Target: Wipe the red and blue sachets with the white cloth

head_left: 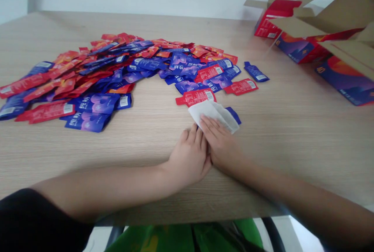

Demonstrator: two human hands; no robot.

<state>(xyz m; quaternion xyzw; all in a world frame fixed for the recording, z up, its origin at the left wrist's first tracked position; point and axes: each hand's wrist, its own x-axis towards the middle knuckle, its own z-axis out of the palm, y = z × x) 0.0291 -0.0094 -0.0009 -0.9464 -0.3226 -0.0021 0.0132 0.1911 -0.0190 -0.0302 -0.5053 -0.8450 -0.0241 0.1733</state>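
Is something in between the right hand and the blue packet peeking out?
Yes, the white cloth. It lies under the right hand and over part of the blue packet, which sticks out past the cloth's right side.

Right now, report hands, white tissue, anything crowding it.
Right hand flat on white tissue, blue pouch partly beneath. Left hand alongside, at near edge. Red pouch close at far edge.
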